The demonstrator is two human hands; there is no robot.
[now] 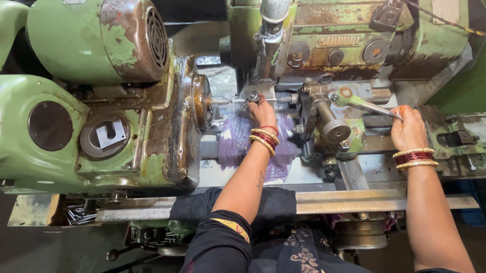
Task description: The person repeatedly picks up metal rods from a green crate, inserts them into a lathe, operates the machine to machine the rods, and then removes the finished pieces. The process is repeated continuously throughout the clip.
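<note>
Work in hand: a thin metal rod (230, 101) sits level between the round spindle face (200, 101) at frame centre-left and the tailstock (327, 122) at centre-right. It looks already mounted in the machine; whether it is fully clamped I cannot tell. No cut is visible on it, so I judge the setting-up nearly done and the machining not yet begun.

My left hand (262, 111): centre of the frame, arm stretched forward and up from the lower middle, wrist with red and gold bangles (264, 138). Fingers pinched narrow on a small metal fitting (252, 99) at the rod's right end. Palm faces down.

My right hand (406, 128): centre-right, forearm rising from the lower right corner, bangles at the wrist. Fingers closed over the tip of the green lever (366, 105) that runs slantwise up-left to the tailstock.

Beneath the rod: a purple cloth (238, 145), lying on the machine bed.

Upper left: green motor housing (96, 35), paint chipped, rust showing.

Lower left: a tray of dark metal pieces (80, 213), well apart from both hands.

Lower edge: a bright steel rail (373, 204) crossing in front of my body.
</note>
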